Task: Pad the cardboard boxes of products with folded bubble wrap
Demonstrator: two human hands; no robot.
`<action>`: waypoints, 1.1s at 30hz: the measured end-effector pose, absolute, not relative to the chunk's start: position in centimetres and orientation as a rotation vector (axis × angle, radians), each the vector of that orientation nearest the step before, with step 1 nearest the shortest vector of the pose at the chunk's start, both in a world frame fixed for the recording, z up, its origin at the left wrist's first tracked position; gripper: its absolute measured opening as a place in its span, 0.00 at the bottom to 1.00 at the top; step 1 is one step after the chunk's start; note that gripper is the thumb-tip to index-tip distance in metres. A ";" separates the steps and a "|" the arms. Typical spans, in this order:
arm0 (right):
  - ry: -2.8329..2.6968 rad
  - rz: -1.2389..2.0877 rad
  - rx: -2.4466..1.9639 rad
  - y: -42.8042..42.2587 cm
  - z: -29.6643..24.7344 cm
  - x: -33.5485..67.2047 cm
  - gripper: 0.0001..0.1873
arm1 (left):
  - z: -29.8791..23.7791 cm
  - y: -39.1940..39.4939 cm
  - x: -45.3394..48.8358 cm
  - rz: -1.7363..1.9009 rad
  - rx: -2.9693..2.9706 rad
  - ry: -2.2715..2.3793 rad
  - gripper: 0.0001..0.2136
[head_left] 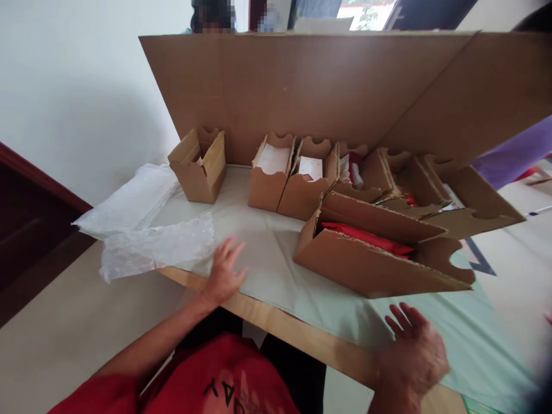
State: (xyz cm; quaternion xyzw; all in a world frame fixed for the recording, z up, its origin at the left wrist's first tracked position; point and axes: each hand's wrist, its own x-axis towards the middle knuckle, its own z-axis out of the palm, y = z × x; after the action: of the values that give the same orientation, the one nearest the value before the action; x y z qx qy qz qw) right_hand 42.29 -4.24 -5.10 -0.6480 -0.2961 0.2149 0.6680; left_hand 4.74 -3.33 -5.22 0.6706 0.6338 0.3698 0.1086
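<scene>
My left hand [224, 270] lies flat with fingers spread on the pale cloth [276, 270] covering the table, just right of a crumpled clear plastic bag [159, 244]. My right hand [416, 351] hovers open, fingers apart, at the table's near edge, just below a large open cardboard box [366, 264] that holds a red packet [366, 237]. Neither hand holds anything.
Several small open cardboard boxes [271, 175] stand in a row at the back, one apart on the left [199, 167]. A big cardboard sheet [302, 86] stands behind them. Stacked plastic bags [129, 201] lie at the left. A person is partly seen behind the sheet.
</scene>
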 end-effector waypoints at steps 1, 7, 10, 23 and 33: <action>-0.616 0.478 -1.460 -5.3 -5.0 41.7 0.20 | -5.3 -3.6 2.6 1.049 1.986 2.022 0.25; -0.667 0.455 -1.502 -8.3 -3.7 39.4 0.17 | -5.1 -3.7 -5.2 0.682 1.931 2.403 0.17; -0.814 0.480 -1.495 -8.6 -3.3 38.3 0.21 | -4.6 -2.9 -5.6 0.837 1.942 2.339 0.13; -1.129 1.227 -1.381 -6.6 -6.3 30.2 0.33 | -4.2 -6.6 9.9 1.131 2.228 1.273 0.16; -1.059 1.220 -1.303 -6.8 -6.9 29.7 0.27 | -6.4 -7.4 8.9 0.984 2.112 1.332 0.19</action>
State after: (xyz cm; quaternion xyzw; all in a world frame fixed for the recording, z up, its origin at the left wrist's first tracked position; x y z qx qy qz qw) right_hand 29.75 -6.80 -6.89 -0.5408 -0.4396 0.5062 0.5080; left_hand 8.90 -7.37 -6.38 0.7665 0.4833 0.3570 0.2268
